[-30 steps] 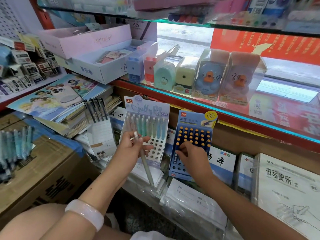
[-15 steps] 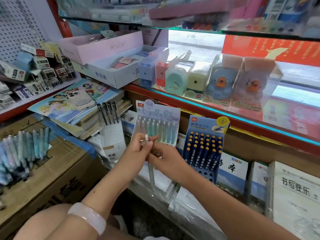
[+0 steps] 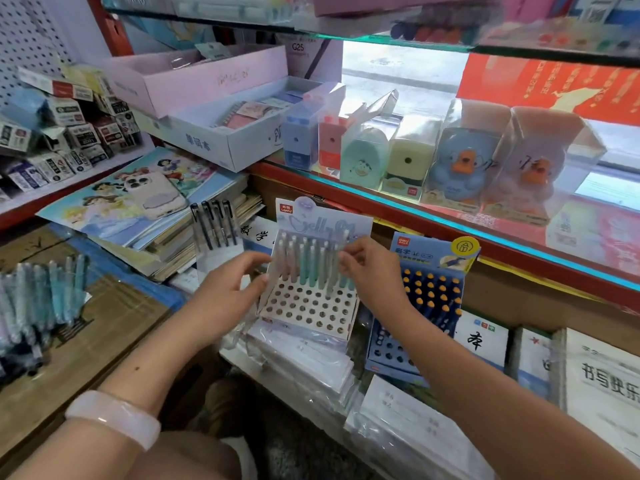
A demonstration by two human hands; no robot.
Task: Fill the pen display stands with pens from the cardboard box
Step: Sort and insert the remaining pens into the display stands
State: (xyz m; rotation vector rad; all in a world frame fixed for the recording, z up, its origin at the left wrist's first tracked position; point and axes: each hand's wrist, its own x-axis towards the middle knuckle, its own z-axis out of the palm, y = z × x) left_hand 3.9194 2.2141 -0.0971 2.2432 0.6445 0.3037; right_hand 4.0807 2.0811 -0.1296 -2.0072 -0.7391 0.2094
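Note:
A pastel pen display stand leans on the low shelf, its back rows holding pale pink and green pens and its front holes bare. My right hand pinches a pale pen upright at the right end of those rows. My left hand holds nothing; its spread fingertips touch the stand's left edge. To the right, a blue display stand holds several dark blue pens with orange caps. At the left, a bundle of wrapped pale blue pens lies on the cardboard box.
Stacked notebooks with a phone on top lie behind the left hand, with a small stand of black pens beside them. Wrapped exercise books fill the low shelf under both stands. The glass shelf above carries boxed sharpeners and duck toys.
The pale pen passed from my left hand to my right hand, which carried it up to the pastel stand's rows. My left hand moved to the stand's left edge. The camera moved closer.

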